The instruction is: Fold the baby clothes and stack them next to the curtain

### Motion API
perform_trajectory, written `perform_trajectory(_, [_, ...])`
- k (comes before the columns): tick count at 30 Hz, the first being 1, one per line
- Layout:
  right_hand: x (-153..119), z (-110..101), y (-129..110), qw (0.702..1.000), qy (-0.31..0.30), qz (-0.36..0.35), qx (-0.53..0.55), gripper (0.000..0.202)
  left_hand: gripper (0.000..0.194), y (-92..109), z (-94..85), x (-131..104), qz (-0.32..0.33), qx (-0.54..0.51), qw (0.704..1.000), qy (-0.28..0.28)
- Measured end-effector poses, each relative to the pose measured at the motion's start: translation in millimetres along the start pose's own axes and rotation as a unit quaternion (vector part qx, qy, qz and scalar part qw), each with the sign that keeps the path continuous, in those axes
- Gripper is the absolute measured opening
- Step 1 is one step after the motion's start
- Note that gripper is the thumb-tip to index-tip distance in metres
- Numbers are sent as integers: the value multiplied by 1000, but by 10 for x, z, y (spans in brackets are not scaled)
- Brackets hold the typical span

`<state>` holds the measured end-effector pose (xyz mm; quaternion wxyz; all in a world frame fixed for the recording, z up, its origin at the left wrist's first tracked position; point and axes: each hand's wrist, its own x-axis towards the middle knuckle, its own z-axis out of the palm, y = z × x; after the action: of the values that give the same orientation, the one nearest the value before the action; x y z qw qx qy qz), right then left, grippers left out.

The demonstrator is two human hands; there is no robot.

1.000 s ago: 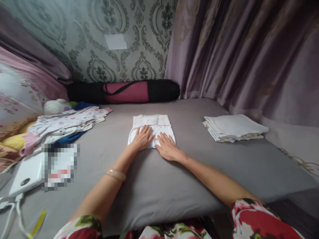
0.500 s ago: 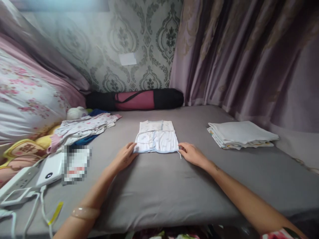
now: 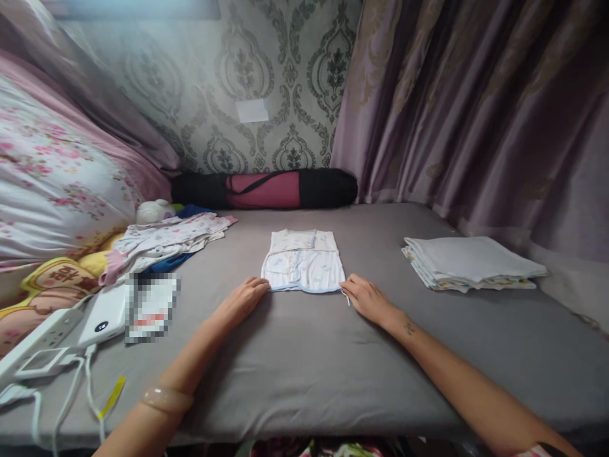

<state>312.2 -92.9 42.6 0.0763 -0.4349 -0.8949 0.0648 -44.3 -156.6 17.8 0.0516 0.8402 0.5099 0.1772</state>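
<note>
A small white baby shirt (image 3: 304, 263) with pale blue edging lies folded flat on the grey bed sheet, its hem toward me. My left hand (image 3: 247, 297) is closed at the hem's left corner, fingertips together on the cloth. At the right corner my right hand (image 3: 366, 297) pinches the hem between thumb and fingers. A thin white tie hangs out of the hem beside that hand. Parts of both corners are hidden under my fingers.
To the right lies a stack of folded white cloths (image 3: 476, 261). At left are a pile of baby clothes (image 3: 166, 238), a white power bank (image 3: 107, 314), a power strip (image 3: 42, 346) and cables. A black and red rolled bag (image 3: 264, 189) lies along the wall.
The view has shifted slightly, so the scene sits a little further right. Both hands stay at the shirt's lower corners; the shirt keeps its folded shape.
</note>
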Motion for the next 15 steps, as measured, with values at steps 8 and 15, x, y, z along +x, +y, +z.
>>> perform_trajectory(8, [42, -9, 27, 1000, 8, 13, 12, 30, 37, 31, -107, 31, 35, 0, 999, -18])
perform_trajectory(15, [54, 57, 4, 995, 20, 12, 92, 43, 35, -26, -49, 118, 4, 13, 999, 30])
